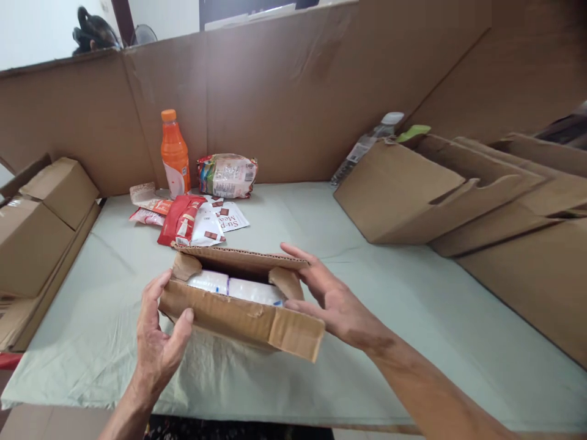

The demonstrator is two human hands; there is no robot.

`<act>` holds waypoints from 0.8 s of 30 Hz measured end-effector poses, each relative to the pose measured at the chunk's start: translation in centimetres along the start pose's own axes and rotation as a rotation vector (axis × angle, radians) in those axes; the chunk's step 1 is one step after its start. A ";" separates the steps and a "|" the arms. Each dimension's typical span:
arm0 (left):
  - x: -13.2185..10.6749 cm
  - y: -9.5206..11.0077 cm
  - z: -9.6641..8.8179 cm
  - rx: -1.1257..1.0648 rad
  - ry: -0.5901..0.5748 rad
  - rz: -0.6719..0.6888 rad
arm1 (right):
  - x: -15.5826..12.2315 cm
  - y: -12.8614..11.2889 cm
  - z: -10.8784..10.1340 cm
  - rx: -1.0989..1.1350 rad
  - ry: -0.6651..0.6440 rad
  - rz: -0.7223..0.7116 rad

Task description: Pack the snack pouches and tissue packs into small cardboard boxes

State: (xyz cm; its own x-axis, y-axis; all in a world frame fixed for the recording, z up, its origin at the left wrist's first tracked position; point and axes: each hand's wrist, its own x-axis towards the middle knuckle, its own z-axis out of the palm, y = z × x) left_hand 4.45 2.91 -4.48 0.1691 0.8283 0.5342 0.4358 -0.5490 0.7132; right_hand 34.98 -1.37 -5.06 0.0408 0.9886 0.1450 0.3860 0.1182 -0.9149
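Note:
A small open cardboard box (243, 318) sits on the pale green table cover (413, 305) in front of me. Inside it lies a white wrapped packet (238, 288) with a blue mark. My left hand (158, 333) grips the box's left end, thumb on the near flap and fingers behind the corner. My right hand (328, 293) rests against the right end, its fingers stretched out along the far flap and the side flap.
Behind the box lie red and white snack packets (192, 220), an orange drink bottle (175, 153) and a wrapped food pack (228, 175). Flattened cardboard boxes (458, 195) with a clear bottle (367, 143) fill the right side; closed boxes (36, 226) stand left. Cardboard walls surround the table.

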 end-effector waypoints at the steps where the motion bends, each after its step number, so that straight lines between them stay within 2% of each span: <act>1: -0.1 0.0 0.0 -0.004 0.000 0.001 | 0.0 0.2 0.1 0.031 -0.038 -0.001; 3: -0.2 -0.1 0.0 -0.013 -0.004 -0.010 | 0.1 0.6 0.4 0.073 -0.074 0.021; 8: -0.1 -0.4 0.6 -0.047 0.040 -0.084 | 0.3 0.9 0.5 0.107 -0.038 0.072; 12: 0.1 -0.4 1.2 -0.042 0.040 -0.107 | -0.3 1.0 -0.1 0.189 0.060 -0.016; 14: 0.1 -0.4 1.4 -0.032 0.032 -0.113 | -0.7 0.9 -0.2 0.131 0.115 -0.106; 19: 0.2 -0.4 1.1 0.011 0.036 -0.085 | -1.5 0.8 0.6 -0.205 0.126 -0.352; 21: 0.4 -0.6 0.6 0.049 -0.014 -0.023 | -1.8 1.0 1.1 -0.304 0.143 -0.430; 24: 1.0 -1.0 -0.4 0.077 -0.149 0.042 | -2.6 1.4 1.4 -0.365 0.150 -0.434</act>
State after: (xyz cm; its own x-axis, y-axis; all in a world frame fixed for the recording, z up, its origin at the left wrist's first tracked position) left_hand 3.82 4.28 -4.49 0.3152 0.8151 0.4860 0.4906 -0.5783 0.6518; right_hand 34.12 -3.67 -7.29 -0.0727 0.8297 0.5535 0.6878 0.4436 -0.5746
